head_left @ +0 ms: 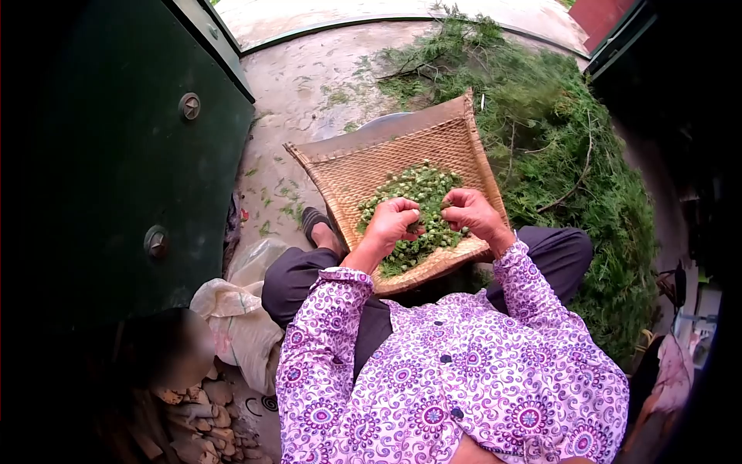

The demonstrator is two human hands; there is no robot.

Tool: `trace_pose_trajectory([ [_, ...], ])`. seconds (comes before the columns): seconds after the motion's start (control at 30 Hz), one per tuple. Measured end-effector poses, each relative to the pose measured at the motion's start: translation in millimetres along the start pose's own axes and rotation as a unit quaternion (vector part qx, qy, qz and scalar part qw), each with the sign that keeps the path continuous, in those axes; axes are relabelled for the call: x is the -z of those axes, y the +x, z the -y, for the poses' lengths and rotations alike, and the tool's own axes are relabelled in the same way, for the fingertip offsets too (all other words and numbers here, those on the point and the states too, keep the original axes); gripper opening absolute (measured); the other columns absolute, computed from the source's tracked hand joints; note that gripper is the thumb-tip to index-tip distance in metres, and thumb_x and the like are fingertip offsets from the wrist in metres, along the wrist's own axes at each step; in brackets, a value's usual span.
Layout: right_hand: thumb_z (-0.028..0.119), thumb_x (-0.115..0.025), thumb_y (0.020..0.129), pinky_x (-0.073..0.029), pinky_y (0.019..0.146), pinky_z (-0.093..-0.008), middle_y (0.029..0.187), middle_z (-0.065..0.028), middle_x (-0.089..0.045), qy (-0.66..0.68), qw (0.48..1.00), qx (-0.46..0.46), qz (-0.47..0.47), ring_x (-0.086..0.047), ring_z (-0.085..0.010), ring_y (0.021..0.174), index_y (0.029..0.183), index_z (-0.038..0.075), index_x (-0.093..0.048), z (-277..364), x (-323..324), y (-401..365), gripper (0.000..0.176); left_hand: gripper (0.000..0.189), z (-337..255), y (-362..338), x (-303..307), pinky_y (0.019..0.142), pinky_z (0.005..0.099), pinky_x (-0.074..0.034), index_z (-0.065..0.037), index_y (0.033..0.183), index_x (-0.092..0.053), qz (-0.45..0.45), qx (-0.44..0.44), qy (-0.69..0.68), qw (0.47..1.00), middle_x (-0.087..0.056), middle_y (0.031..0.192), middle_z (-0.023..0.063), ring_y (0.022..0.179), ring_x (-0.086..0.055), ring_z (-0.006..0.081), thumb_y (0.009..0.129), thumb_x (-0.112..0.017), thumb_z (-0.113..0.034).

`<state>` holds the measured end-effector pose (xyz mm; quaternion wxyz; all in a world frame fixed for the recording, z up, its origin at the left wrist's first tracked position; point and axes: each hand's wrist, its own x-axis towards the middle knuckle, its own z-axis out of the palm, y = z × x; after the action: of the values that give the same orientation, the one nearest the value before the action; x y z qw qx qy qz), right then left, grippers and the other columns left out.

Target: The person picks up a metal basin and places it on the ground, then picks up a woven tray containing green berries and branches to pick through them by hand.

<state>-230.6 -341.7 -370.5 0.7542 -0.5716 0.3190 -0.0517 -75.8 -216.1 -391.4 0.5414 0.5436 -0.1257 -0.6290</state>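
Note:
A woven winnowing basket rests across my lap, its far rim raised. In it lies a heap of small pale-green seed cones mixed with bits of green foliage. My left hand is over the heap, thumb and fingers pinched together, with greenery at the fingertips. To its right, my right hand is also pinched above the cones. What sits between its fingertips is too small to name. The two hands are close together but apart.
A large pile of cut evergreen branches spreads along the right. At left stands a dark green metal door. White woven sacks lie by my left knee, with split firewood below them. Loose sprigs litter the concrete floor.

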Motion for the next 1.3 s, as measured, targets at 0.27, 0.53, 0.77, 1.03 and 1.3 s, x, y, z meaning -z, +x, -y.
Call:
trace_pose_trajectory([
  [0.27, 0.006, -0.065, 0.070, -0.043, 0.049, -0.0253, 0.066, -0.0002, -0.057, -0.115, 0.991, 0.074, 0.013, -0.052, -0.0067, 0.057, 0.078, 0.000, -0.058, -13, -29, 12, 0.013, 0.012, 5, 2, 5, 0.047, 0.0270, -0.051, 0.000, 0.090, -0.053, 0.032, 0.007, -0.024, 0.999, -0.058, 0.073, 0.0059, 0.059, -0.061, 0.0156, 0.079, -0.056, -0.004],
  [0.53, -0.002, -0.055, 0.073, -0.039, 0.045, -0.0209, 0.058, 0.0017, -0.053, -0.270, 0.921, 0.201, -0.196, -0.047, -0.0049, 0.052, 0.075, 0.001, -0.059, 1, 15, -14, 0.006, 0.014, 12, 3, 10, 0.061, 0.0323, -0.047, -0.002, 0.081, -0.059, -0.133, -0.254, 0.453, 0.844, -0.059, 0.068, 0.0141, 0.061, -0.059, 0.0222, 0.069, -0.054, -0.008],
  [0.77, 0.011, -0.061, 0.064, -0.047, 0.072, -0.0406, 0.082, -0.0211, -0.059, -0.671, 0.674, 0.073, -0.300, -0.057, -0.0357, 0.078, 0.097, 0.001, -0.060, -36, 154, -61, 0.035, 0.033, -1, 2, 16, 0.078, 0.0360, -0.045, 0.000, 0.098, -0.058, -0.173, -0.269, 0.450, 0.834, -0.059, 0.096, 0.0179, 0.087, -0.057, 0.0290, 0.069, -0.059, -0.016],
  [1.03, 0.021, -0.071, 0.063, -0.047, 0.068, -0.0414, 0.077, -0.0175, -0.059, -0.591, 0.797, 0.112, -0.047, -0.058, -0.0336, 0.074, 0.080, 0.001, -0.055, -67, 8, 0, 0.030, 0.041, -9, 1, 18, 0.074, 0.0341, -0.046, 0.001, 0.102, -0.058, -0.165, -0.237, 0.437, 0.852, -0.061, 0.094, 0.0156, 0.085, -0.059, 0.0239, 0.071, -0.062, -0.025],
  [1.3, 0.016, -0.067, 0.064, -0.047, 0.061, -0.0416, 0.067, -0.0161, -0.059, -0.570, 0.813, 0.080, -0.087, -0.058, -0.0343, 0.066, 0.070, 0.003, -0.055, -107, 9, 24, 0.018, 0.036, -11, 0, 20, 0.081, 0.0389, -0.043, 0.003, 0.093, -0.059, -0.190, -0.254, 0.398, 0.861, -0.060, 0.092, 0.0212, 0.090, -0.056, 0.0329, 0.070, -0.059, -0.024],
])
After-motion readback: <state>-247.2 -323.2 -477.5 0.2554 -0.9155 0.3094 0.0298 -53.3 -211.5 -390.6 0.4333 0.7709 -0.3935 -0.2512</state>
